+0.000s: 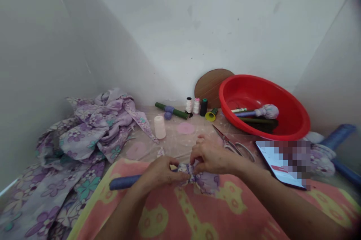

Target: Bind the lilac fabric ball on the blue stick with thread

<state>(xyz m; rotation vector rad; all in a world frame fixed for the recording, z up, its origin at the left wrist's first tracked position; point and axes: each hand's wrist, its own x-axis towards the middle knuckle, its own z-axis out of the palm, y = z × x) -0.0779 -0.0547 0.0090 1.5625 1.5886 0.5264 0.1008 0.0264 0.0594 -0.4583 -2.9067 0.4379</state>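
Observation:
A blue-wrapped stick (124,183) runs from the left under my left hand (162,175). Gathered around its right end is a piece of purple floral cloth (207,183), whose loose part fans out below my right hand. The fingers of my left hand close on the cloth-covered end of the stick. My right hand (210,156) pinches at the gathered cloth from above; a thread there is too small to make out. Beyond the right hand lie scissors (231,144), partly covered by it.
Floral fabric (107,131) is heaped on the left. A white thread cone (160,127), small spools (196,106) and a green stick (180,113) stand or lie at the back. A red basin (299,119) holds sticks; a tablet (282,168) lies in front. An orange-pink blanket (169,217) spreads below.

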